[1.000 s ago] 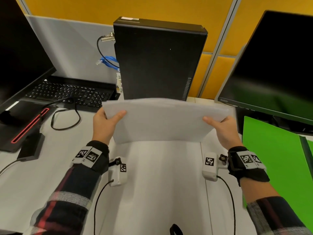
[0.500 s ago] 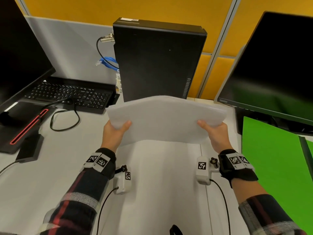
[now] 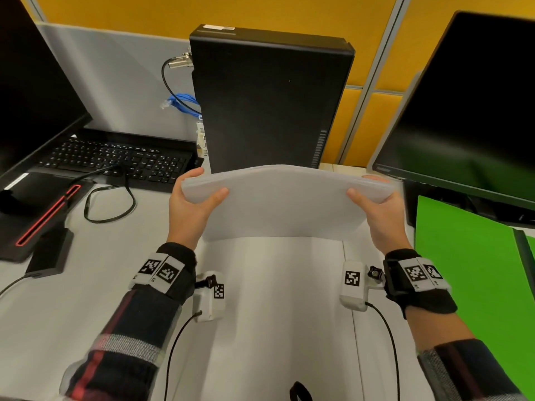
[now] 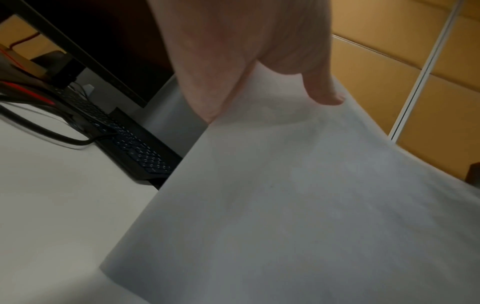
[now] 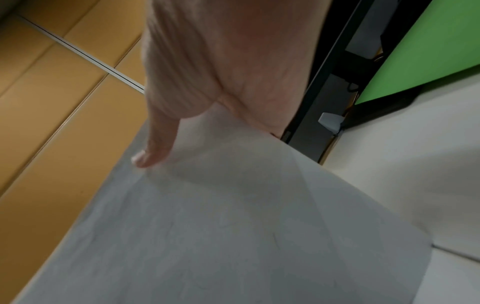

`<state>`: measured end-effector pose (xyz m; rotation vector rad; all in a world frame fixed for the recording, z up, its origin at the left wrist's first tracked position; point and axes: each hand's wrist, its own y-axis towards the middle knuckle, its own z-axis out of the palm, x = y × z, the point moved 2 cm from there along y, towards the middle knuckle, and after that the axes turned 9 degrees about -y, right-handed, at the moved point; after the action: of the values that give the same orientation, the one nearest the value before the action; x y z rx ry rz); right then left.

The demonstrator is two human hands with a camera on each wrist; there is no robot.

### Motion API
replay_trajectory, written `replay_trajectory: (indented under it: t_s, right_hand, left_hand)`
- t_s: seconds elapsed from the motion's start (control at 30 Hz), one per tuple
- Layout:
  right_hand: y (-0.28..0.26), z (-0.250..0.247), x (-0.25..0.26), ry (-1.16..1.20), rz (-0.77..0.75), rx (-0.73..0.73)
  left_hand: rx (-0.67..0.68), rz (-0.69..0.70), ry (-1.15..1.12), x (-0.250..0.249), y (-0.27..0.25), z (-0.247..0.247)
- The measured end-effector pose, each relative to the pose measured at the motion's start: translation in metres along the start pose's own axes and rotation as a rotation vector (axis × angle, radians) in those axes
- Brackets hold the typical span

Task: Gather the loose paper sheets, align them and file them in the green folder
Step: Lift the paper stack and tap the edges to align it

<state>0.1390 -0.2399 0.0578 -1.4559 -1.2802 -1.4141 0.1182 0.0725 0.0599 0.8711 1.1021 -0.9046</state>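
Observation:
A stack of white paper sheets (image 3: 285,202) stands upright on its lower edge on the desk, in front of the black computer tower. My left hand (image 3: 192,198) pinches its left side, thumb in front, fingers behind. My right hand (image 3: 376,204) pinches the right side the same way. The top edge bows upward between them. The left wrist view shows the sheets (image 4: 298,195) under my thumb (image 4: 324,88); the right wrist view shows the sheets (image 5: 233,226) likewise. The green folder (image 3: 474,273) lies open flat on the desk to the right, partly under a monitor; its green surface (image 5: 420,47) also shows beside my right hand.
A black computer tower (image 3: 269,102) stands just behind the sheets. A keyboard (image 3: 115,160) and cables (image 3: 110,204) lie at the left, with a monitor (image 3: 31,91) above. Another monitor (image 3: 469,111) overhangs the folder at the right. White desk (image 3: 275,314) lies in front.
Both hands have shifted the sheets slightly, and the stack's top edge now bows upward more. The stack stays upright on the desk in front of the tower.

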Motion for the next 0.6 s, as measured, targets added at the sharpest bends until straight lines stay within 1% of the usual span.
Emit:
replay_trajectory:
  t_s: [0.13,0.2,0.27,0.33,0.5,0.6]
  right_hand:
    - [0.003,0.004,0.009,0.117,0.064,-0.050]
    - [0.004,0.007,0.015,0.130,0.082,-0.092]
    - [0.006,0.008,0.017,0.124,0.068,-0.133]
    - [0.008,0.009,0.019,0.120,0.045,-0.144]
    - [0.010,0.008,0.020,0.067,0.021,-0.147]
    - [0.012,0.006,0.019,0.058,0.019,-0.126]
  left_hand:
    - [0.000,0.003,-0.066,-0.007,0.002,0.009]
    - [-0.040,0.002,-0.121,-0.011,0.003,0.015]
    - [-0.101,-0.009,-0.138,-0.012,0.006,0.019]
    - [-0.133,-0.005,-0.138,-0.012,0.010,0.021]
    - [-0.131,0.037,-0.131,-0.013,0.016,0.020]
    - [-0.100,0.026,-0.108,-0.011,0.013,0.018]
